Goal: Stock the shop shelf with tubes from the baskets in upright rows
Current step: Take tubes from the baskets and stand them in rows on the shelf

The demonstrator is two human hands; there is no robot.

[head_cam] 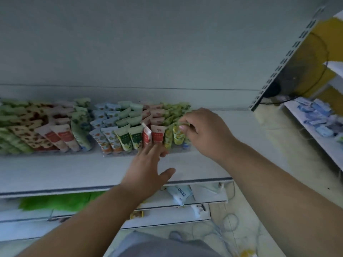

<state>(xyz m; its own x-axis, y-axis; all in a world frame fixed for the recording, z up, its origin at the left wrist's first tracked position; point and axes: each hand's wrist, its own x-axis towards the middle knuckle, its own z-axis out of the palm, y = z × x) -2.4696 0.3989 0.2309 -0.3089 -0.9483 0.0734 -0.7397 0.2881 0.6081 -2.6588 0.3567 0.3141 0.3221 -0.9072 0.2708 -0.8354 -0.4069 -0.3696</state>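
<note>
Rows of upright tubes (118,125) in green, red, blue and yellow stand along the white shelf (74,169). My right hand (206,134) pinches the top of a yellow-green tube (177,135) at the right end of the rows. My left hand (148,169) lies flat with straight fingers whose tips touch the base of the front red-and-white tubes (157,135). One red-and-white tube (146,135) beside them leans slightly left. No basket is in view.
The shelf's right part (232,138) is bare up to a slotted upright (289,52). Lower shelves hold a green pack (55,201) and a white pack (180,194). Another shelf with blue packs (315,115) stands at the right.
</note>
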